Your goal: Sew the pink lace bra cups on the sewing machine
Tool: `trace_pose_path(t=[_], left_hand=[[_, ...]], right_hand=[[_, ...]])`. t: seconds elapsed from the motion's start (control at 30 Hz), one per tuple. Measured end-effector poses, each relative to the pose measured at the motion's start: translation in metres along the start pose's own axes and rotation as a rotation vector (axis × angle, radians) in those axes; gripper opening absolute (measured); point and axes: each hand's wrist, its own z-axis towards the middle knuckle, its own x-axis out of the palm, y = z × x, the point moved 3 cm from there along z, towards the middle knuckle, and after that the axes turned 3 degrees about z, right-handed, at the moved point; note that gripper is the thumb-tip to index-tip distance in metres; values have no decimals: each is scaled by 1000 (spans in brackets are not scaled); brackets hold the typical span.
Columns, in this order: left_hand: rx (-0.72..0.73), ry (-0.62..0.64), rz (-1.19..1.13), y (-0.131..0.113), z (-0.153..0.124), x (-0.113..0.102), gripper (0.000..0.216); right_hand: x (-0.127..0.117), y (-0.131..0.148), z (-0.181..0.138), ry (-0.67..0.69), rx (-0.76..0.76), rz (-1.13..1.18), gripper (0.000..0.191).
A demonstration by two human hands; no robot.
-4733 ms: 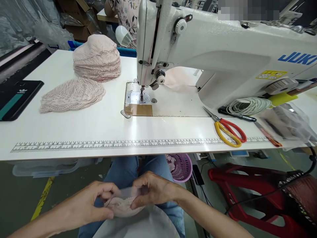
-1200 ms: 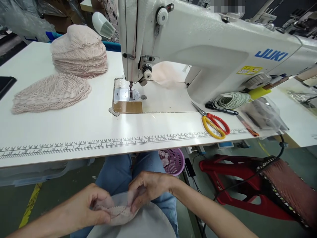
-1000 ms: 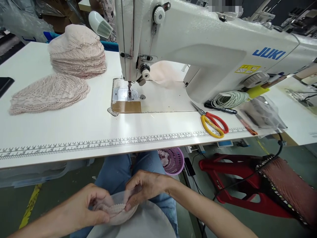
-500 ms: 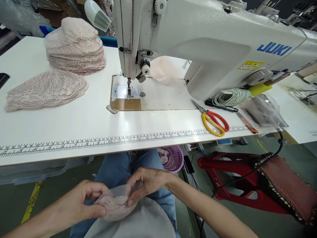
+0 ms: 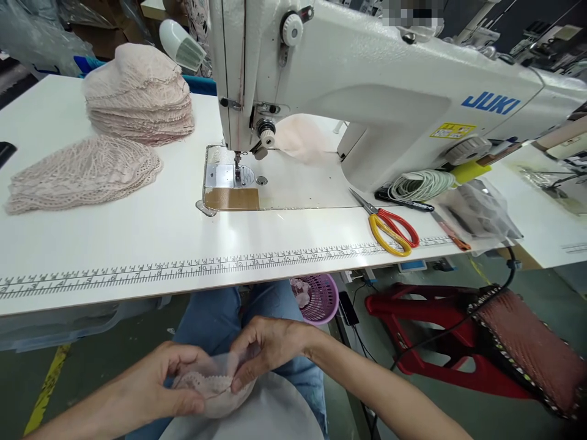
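Below the table edge, over my lap, both hands pinch a small pink lace piece (image 5: 211,390) with a sheer lining. My left hand (image 5: 158,385) grips its left side between thumb and fingers. My right hand (image 5: 268,351) pinches its upper right edge, fingers closed on the cloth. A white JUKI sewing machine (image 5: 367,91) stands on the white table (image 5: 183,232), its needle and presser foot (image 5: 237,168) bare. A flat pile of pink lace pieces (image 5: 82,174) and a taller stack of them (image 5: 140,95) lie at the table's left.
Red and yellow scissors (image 5: 389,227) lie right of the needle plate, beside a coil of white cord (image 5: 419,183) and a clear plastic bag (image 5: 481,211). A ruler strip (image 5: 206,266) runs along the front edge. A purple basket (image 5: 316,296) and red stool (image 5: 431,336) stand under the table.
My view has shifted a little. My hands stay over my lap, working their grip along the scalloped edge of the lace piece; the table things have not moved.
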Motion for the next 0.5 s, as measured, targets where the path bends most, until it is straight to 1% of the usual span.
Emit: trace_pose_path(t=[0.1,0.27,0.37,0.5], left_hand=[[-41,-6,-63,1,4,5,42],[-43,-19,-67,-8,0,8,34],[-33,-72,-82,-13,-3,9,26],[-33,-105,-149,-12,-2,12,24]], right_hand=[[0,1,-3,-1,10,-23,53],[-7,1,-12,-61,14,-41,49],[-11,0,-15,-94,20,-48,47],[-12,0,-17,-110,42,-73,44]])
